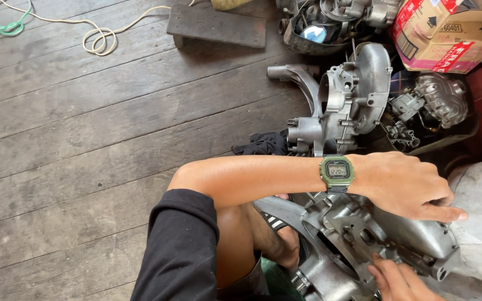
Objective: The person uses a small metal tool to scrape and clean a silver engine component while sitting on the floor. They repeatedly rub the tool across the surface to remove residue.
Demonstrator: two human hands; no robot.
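A grey metal engine casing (419,237) lies in front of me at the lower right. My left hand (405,187), with a green digital watch (337,173) on its wrist, reaches across and grips the casing's top, fingers curled and forefinger stretched out to the right. My right hand (400,281) comes in from the bottom edge. Its fingertips touch the flat face of the casing beside the round opening (336,251). Most of that hand is cut off by the frame. My bent knee (235,234) and a foot (285,245) are just left of the casing.
A second engine casing (344,100) stands upright on the plank floor (85,139), a black rag (263,144) at its foot. Behind it are a finned cylinder (442,97), loose parts, a cardboard box (447,33), a dark wooden block (216,25) and coiled cord (99,40).
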